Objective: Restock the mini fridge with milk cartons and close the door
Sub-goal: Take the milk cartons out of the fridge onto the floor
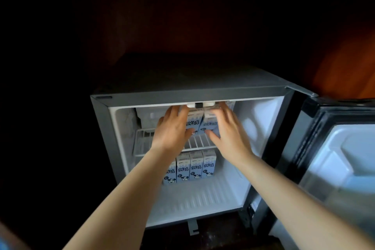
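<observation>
The grey mini fridge (142, 95) stands open, its door (334, 148) swung out to the right. Two blue-and-white milk cartons stand side by side on the upper wire shelf (198, 142). My left hand (172, 130) grips the left carton (193, 123), thumb on its front and fingers over its top. My right hand (227, 128) grips the right carton (209, 123) the same way. A row of several matching cartons (195, 165) stands on the fridge floor below the shelf.
A white frosted compartment (150, 115) sits at the upper left inside the fridge. The surroundings are dark; a reddish-brown wooden panel (345, 63) shows at the right. The door's white inner liner (349, 158) has moulded shelves.
</observation>
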`<state>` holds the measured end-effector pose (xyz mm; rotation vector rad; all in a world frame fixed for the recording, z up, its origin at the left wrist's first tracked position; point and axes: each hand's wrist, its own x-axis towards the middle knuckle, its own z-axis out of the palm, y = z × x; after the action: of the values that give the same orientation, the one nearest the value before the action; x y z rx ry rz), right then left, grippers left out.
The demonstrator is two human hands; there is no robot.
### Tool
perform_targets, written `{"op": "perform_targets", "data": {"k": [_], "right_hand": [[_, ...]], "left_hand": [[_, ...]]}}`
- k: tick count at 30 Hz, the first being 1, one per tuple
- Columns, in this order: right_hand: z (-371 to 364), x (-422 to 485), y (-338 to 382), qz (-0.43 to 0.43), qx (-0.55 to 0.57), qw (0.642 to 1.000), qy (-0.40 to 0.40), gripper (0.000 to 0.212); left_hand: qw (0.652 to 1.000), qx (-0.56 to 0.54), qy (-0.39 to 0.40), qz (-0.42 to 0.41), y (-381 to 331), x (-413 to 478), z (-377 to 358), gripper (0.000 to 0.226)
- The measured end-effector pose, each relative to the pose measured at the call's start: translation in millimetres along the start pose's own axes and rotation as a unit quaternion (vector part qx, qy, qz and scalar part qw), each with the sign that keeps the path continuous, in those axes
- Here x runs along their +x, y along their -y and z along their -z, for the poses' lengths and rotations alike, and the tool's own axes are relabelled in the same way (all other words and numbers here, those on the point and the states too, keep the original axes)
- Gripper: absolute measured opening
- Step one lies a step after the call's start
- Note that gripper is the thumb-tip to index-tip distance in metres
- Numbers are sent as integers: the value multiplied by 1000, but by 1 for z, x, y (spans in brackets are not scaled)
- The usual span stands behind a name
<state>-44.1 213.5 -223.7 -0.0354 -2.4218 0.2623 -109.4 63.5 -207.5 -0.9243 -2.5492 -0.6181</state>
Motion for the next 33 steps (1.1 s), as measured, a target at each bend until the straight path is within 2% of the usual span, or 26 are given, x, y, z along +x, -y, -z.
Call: {"op": "perform_targets", "data": {"k": [5, 9, 14, 17, 23, 33], "right_hand": [[-1, -21, 0, -11, 66, 997, -34, 49], [0, -17, 5, 3, 6, 1000, -20, 49], [8, -15, 8, 15, -43, 999, -1, 47], [17, -15, 10, 9, -56, 998, -10, 45], [41, -21, 19, 1, -74, 997, -4, 40], [124, -44, 18, 2, -89, 996, -18, 37]], "left_hand": [[996, -91, -9, -8, -11, -8, 4, 40], [998, -63, -17, -1, -15, -8, 5, 38], [1000, 17, 5, 6, -17, -11, 11, 50], [998, 59, 19, 3, -21, -18, 15, 44], [999, 24, 25, -8, -30, -32, 27, 44], [998, 40, 14, -56, -83, -56, 71, 45]]}}
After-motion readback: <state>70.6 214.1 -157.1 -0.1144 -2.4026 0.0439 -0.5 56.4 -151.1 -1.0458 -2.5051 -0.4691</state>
